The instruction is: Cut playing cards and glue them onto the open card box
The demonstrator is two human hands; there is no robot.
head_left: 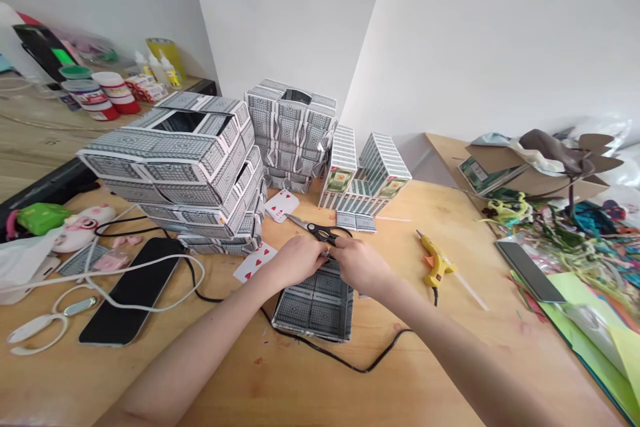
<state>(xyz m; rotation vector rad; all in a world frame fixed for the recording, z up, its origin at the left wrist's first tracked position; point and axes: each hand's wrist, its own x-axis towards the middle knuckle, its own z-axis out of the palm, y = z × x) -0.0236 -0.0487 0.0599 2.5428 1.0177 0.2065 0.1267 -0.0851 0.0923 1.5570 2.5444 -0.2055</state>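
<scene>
A shallow open tray [313, 307] made of grey-backed playing cards lies on the table in front of me. My left hand [301, 260] and my right hand [361, 265] come together at its far wall, fingertips pinched close to each other. The fingers partly hide that edge. Just beyond them lie black-handled scissors [325, 232], blades pointing left. A small stack of playing cards [281, 205] sits by the blade tips, and a heart card [255, 263] rests face up left of my left hand.
Large card-built boxes [165, 160] stand at left, another [293, 130] behind, and a green-striped card structure [363, 177] right of it. A yellow glue gun [434, 259] lies right. A black phone [133, 290], white cable and black cord lie left; yarn scraps [565, 227] fill the right.
</scene>
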